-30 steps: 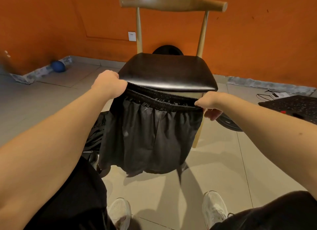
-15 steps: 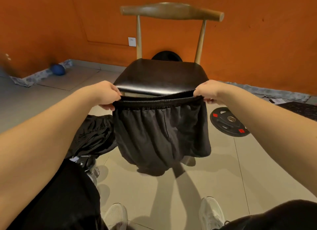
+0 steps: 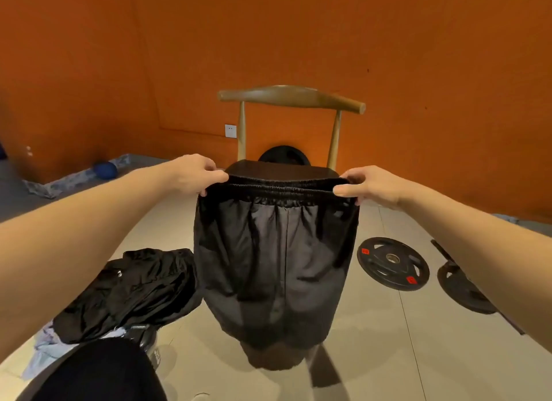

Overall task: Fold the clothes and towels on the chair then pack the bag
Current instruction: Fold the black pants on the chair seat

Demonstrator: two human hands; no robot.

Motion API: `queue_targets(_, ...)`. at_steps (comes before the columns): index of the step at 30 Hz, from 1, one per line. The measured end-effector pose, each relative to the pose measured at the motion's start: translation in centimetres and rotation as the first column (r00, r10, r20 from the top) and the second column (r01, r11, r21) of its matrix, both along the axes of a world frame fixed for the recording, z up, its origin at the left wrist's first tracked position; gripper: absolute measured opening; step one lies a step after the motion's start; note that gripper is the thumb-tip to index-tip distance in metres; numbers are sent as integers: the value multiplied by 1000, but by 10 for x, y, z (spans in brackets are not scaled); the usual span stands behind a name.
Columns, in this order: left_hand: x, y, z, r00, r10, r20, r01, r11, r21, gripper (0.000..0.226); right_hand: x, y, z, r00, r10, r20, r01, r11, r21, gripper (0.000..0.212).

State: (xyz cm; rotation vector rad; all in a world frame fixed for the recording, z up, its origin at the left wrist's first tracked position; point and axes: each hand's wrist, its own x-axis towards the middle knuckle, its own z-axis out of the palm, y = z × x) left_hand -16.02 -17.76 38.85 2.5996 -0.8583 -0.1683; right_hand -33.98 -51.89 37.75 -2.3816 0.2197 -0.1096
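Orange wall (image 3: 418, 57): running behind everything.
Tiled floor (image 3: 373, 341): lying pale grey beneath.
Black shorts (image 3: 274, 266): hanging in the air by the elastic waistband, stretched flat between both hands, in front of the chair and hiding most of its seat.
Wooden chair (image 3: 291, 97): standing upright near the wall, its curved backrest showing above the shorts.
Heap of black clothing (image 3: 134, 290): lying crumpled on the floor to the left of the shorts.
Weight plate (image 3: 392, 263): lying flat on the floor to the right.
Left hand (image 3: 194, 173): pinching the waistband's left end.
Right hand (image 3: 370, 185): pinching the waistband's right end.
Blue ball (image 3: 105, 170): sitting by the left wall.
Wall socket (image 3: 230, 131): showing white beside the chair's left post.
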Motion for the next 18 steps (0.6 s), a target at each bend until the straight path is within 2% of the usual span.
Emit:
queue_targets(3, 10, -2, 1, 985, -84, 149, 59, 984, 167, 59, 4, -4, 9, 1000, 25, -3, -25, 981, -191, 16)
queue_targets(5, 20, -7, -4, 956, -86, 281, 48, 989, 138, 55, 10, -6, 13, 999, 12, 36, -2, 964, -267, 15)
queue_targets(8, 34, -16, -5, 946, 12, 323, 1, 999, -40, 41, 18, -8, 16, 997, -29, 76, 50, 954, -295, 50)
queue_targets(11, 54, -23, -4, 925, 33, 378, -35, 999, -2, 27, 35, -18, 20, 987, -78, 140, 114, 955, -273, 63)
queue_targets(15, 87, -42, 5, 871, 47, 489, -92, 993, 68, 16, 64, -24, 32, 973, -92, 210, 169, 907, -386, 39)
queue_targets(18, 112, -70, 14, 810, 85, 580, -197, 971, 133, 9, 94, -37, 41, 971, -77, 225, 180, 855, -486, 24)
